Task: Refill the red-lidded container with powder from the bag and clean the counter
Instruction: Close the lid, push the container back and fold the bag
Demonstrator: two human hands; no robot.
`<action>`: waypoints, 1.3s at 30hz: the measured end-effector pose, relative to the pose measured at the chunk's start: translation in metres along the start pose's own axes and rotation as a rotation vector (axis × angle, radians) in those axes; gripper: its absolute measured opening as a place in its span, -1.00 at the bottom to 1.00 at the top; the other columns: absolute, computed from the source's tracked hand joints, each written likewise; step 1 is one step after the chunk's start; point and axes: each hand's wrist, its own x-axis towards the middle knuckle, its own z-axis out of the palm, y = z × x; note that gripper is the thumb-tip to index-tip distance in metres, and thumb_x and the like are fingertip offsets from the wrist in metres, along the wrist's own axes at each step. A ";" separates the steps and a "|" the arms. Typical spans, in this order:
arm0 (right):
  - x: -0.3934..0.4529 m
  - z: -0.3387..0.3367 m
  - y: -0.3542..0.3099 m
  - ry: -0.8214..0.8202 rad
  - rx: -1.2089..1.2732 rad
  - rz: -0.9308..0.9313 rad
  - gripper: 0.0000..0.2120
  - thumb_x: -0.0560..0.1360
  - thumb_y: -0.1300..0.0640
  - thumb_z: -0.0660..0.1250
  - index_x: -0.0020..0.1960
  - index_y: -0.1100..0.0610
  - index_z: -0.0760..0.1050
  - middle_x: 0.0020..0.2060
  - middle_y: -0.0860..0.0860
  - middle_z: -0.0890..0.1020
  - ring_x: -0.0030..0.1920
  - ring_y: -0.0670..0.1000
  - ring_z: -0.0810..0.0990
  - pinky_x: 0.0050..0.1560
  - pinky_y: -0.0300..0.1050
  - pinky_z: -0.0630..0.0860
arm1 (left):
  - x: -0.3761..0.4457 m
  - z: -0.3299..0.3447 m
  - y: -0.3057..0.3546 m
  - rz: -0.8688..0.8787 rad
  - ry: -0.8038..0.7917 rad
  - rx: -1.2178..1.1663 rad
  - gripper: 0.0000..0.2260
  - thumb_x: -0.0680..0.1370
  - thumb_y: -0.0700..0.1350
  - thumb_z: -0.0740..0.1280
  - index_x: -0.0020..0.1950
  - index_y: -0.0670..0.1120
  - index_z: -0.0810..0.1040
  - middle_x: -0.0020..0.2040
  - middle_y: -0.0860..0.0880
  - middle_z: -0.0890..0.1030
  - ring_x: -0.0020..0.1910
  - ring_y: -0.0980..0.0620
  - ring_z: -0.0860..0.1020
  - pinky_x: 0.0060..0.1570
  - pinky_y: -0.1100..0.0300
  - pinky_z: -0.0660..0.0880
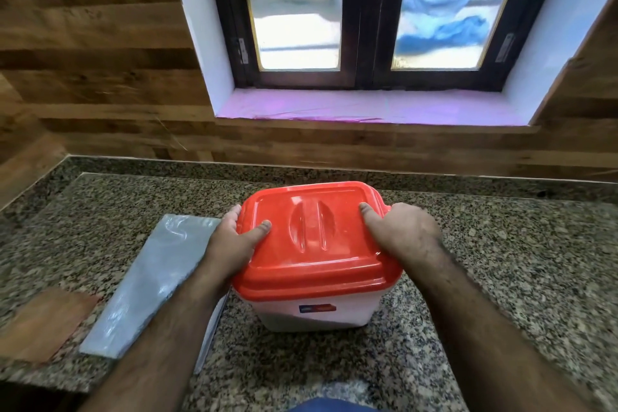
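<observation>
A white plastic container point(317, 313) with a red lid point(314, 237) stands on the granite counter point(485, 261) right in front of me. My left hand point(234, 241) grips the lid's left edge, thumb on top. My right hand point(401, 231) grips the lid's right edge, thumb also resting on top. The lid sits flat on the container. A flattened clear plastic bag point(147, 281) lies on the counter to the left of the container, partly under my left forearm.
A brown flat cloth or sheet point(43, 324) lies at the counter's left front edge. A wood-panelled wall point(100, 77) and a window with a pink sill point(361, 107) stand behind the counter. The counter's front edge runs at lower left.
</observation>
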 end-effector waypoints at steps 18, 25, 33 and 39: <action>0.031 0.029 0.030 -0.600 1.103 0.217 -0.05 0.13 -0.19 0.78 0.35 0.25 0.55 0.04 0.23 0.78 -0.01 0.30 0.79 0.17 0.29 0.69 | 0.002 -0.012 0.002 -0.413 -0.250 -0.265 -0.32 0.34 -0.08 0.68 0.40 -0.24 0.59 0.14 -0.28 0.76 0.11 -0.32 0.76 0.23 -0.27 0.65; 0.000 0.000 -0.015 0.078 0.045 0.002 -0.40 0.52 -0.40 0.40 0.00 0.19 0.61 -0.18 0.06 0.65 -0.19 0.09 0.65 -0.32 -0.14 0.52 | 0.009 -0.013 0.013 -0.027 0.147 0.597 -0.32 0.30 0.41 0.63 0.08 -0.10 0.58 -0.05 -0.05 0.71 -0.11 -0.12 0.69 -0.29 0.13 0.48; -0.036 0.035 -0.045 0.101 -0.172 -0.037 -0.33 0.68 0.05 0.23 0.63 0.42 0.15 0.54 0.43 0.36 0.55 0.34 0.41 0.34 0.23 0.59 | -0.022 0.022 0.022 0.149 0.238 1.136 -0.41 0.73 0.25 0.19 0.53 -0.21 0.46 0.38 -0.24 0.64 0.29 -0.24 0.65 0.04 -0.03 0.60; -0.055 0.053 -0.026 0.175 -0.014 -0.266 -0.16 0.67 -0.31 -0.03 0.72 0.26 0.01 0.71 0.26 0.06 0.71 0.25 0.04 0.69 0.21 0.04 | -0.053 0.024 -0.005 0.266 0.021 1.008 0.04 0.52 0.62 -0.03 0.78 -0.07 -0.02 0.79 -0.11 -0.03 0.77 -0.11 -0.06 0.70 -0.05 -0.06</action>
